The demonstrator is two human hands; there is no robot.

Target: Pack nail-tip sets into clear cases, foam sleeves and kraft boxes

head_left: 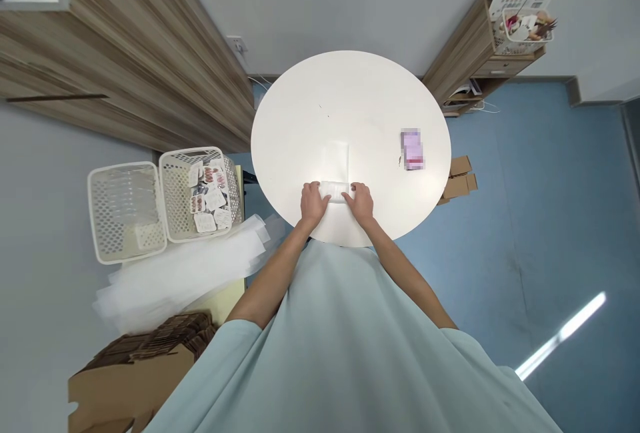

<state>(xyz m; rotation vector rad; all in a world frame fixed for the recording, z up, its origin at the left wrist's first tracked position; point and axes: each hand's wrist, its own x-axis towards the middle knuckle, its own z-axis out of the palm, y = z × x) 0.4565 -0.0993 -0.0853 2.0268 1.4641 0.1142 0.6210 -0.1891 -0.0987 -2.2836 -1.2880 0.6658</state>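
Observation:
Near the front edge of the round white table (295,119), a small bundle (334,191) lies rolled in a translucent white wrapping sheet. My left hand (313,203) grips its left end, thumb on the near side and fingers at the far side. Its right end is held the same way by my right hand (360,203). Beyond the roll, the loose part of the wrapping sheet (337,158) lies flat on the table, away from me. What is inside the roll cannot be made out.
A blurred pinkish-purple item (413,149) lies on the table's right side. To my left stand two white baskets (163,203), one with printed packets, beside stacked translucent sheets (195,266) and folded cardboard (135,379). Small cardboard boxes (460,179) sit beyond the right edge.

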